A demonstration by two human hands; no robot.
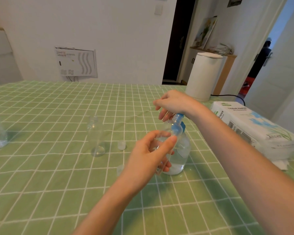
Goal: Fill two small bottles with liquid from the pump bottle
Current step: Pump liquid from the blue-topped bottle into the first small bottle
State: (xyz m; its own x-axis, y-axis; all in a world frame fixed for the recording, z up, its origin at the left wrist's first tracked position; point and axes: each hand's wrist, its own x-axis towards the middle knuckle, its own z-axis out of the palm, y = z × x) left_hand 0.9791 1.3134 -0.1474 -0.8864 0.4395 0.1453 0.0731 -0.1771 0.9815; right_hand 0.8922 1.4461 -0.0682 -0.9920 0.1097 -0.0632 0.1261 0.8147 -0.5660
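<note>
On table (58, 184), from left to right: bottle (96, 136), cap (121, 145), pump bottle (180, 155), tissue box (244, 122), with kettle (204, 77) behind the box.

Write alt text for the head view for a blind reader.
A left hand holds a small clear bottle tilted against a pump bottle, whose blue pump head the right hand covers. A second small bottle stands open on the green checked tablecloth.

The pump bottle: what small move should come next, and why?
Probably press the blue pump head down with the right hand, which rests on top of it. The left hand holds a small bottle tilted, its mouth close to the pump head, so it seems ready to receive liquid.
</note>
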